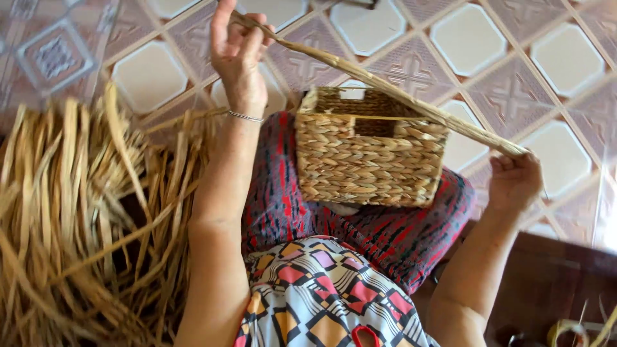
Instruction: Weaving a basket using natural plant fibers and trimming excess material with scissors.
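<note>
Your left hand (238,54) and right hand (514,180) grip a straw strand (385,87) taut; basket (369,154) walls woven, rim looks unfinished

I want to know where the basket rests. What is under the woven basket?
The basket rests on the person's lap, on red patterned cloth. A small pale patch shows at its lower edge. What lies directly beneath its base is covered.

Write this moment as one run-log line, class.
left hand: grips strand end | right hand: grips other end | straw strand: stretched above woven basket | basket: on lap | loose straw pile: left
</note>
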